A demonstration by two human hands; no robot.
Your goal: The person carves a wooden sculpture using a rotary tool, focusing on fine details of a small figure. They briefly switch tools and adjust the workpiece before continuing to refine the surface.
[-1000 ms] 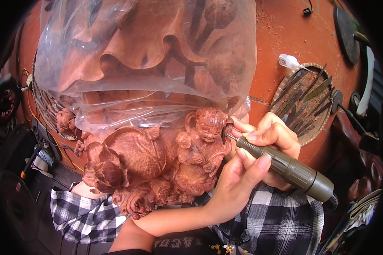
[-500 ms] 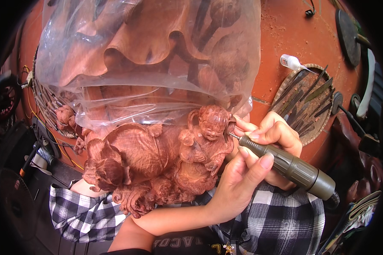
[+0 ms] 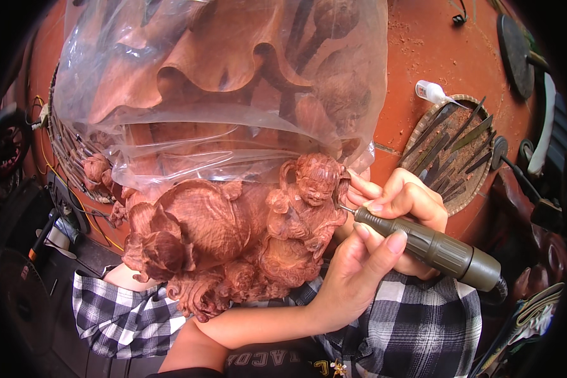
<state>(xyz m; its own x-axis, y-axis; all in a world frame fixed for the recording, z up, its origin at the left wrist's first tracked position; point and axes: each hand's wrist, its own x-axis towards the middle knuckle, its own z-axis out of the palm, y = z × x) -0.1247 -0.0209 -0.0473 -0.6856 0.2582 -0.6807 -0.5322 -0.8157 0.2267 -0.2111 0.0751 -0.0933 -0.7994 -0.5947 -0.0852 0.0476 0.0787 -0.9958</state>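
Note:
A reddish-brown wood carving [image 3: 233, 233] lies across my lap, with a small smiling figure [image 3: 315, 179] at its right end. My right hand [image 3: 412, 198] is closed around a dark green rotary carving tool [image 3: 438, 246]. From below, my left hand [image 3: 359, 264] also grips the tool, its thumb lying along the grip near the front. The thin metal bit points left at the figure's side, just below its head. Whether the tip touches the wood is too small to tell. Some right-hand fingers reach past the tool toward the figure's head and rest close to it.
Clear plastic sheeting [image 3: 233, 132] covers the larger carved wood beyond the figure. On the red floor at right stand a woven tray [image 3: 416, 135] of dark files and a white bottle [image 3: 429, 92]. Another basket [image 3: 66, 151] of tools sits at left, beside a yellow cable [image 3: 75, 205].
The bit has shifted slightly down the figure's side, away from its face. The tool's rear end has moved a little to the right. Both hands keep their grip.

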